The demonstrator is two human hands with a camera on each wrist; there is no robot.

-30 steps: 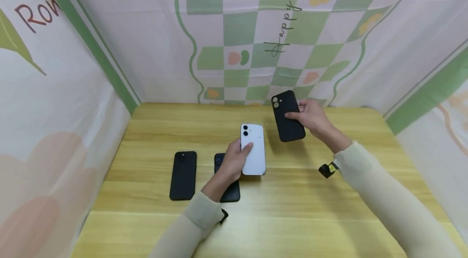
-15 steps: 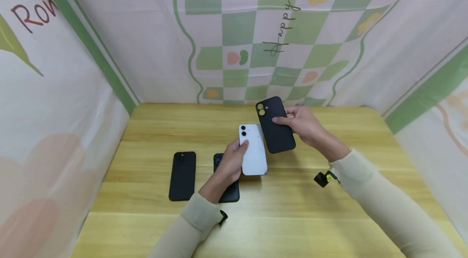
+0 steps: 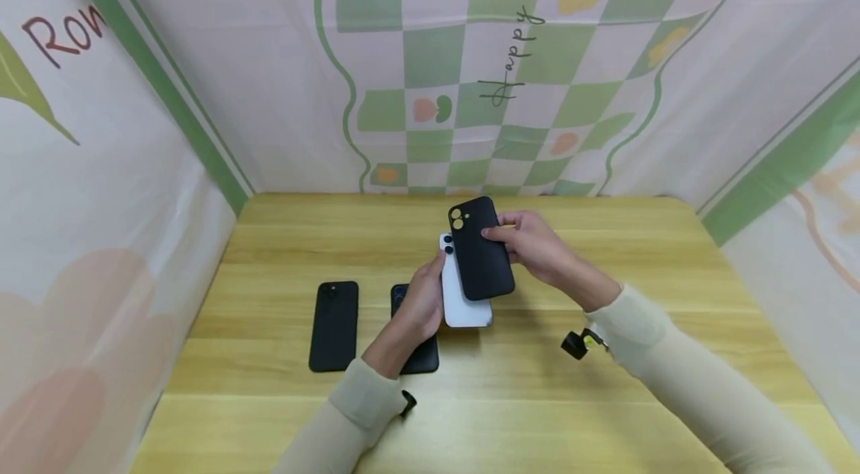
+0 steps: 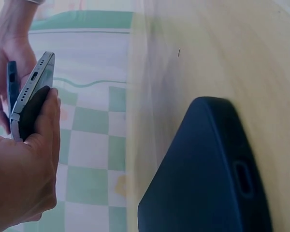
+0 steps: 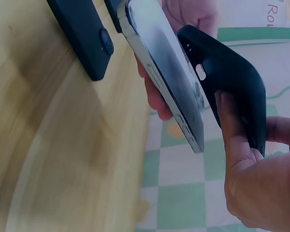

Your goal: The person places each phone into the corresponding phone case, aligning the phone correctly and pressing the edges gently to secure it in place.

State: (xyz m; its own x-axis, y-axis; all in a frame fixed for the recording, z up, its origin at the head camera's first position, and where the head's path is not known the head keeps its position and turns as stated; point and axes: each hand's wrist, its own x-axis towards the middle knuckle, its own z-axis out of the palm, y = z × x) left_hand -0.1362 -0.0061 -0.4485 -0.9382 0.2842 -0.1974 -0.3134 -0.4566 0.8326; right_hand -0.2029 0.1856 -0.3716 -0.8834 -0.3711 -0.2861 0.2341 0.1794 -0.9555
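A white phone (image 3: 460, 295) lies in my left hand (image 3: 423, 298), gripped along its left edge with its back facing up. My right hand (image 3: 534, 246) pinches a black phone case (image 3: 480, 257) by its right side, thumb on the back and fingers beneath. In the head view the case overlaps most of the phone, its camera cutouts beside the phone's lenses. The right wrist view shows a narrow gap between the phone (image 5: 169, 77) and the case (image 5: 232, 72), which are tilted toward each other. The phone's bottom port edge (image 4: 34, 79) shows in the left wrist view.
Flat on the wooden table (image 3: 537, 399) at left lies a black phone (image 3: 334, 326). Another dark phone (image 3: 422, 358) rests partly hidden under my left forearm. A patterned cloth (image 3: 430, 48) hangs behind the table and at both sides.
My right hand has brought the case leftward and down until it overlaps the white phone. The left hand holds the phone in nearly the same place, its thumb now at the phone's edge.
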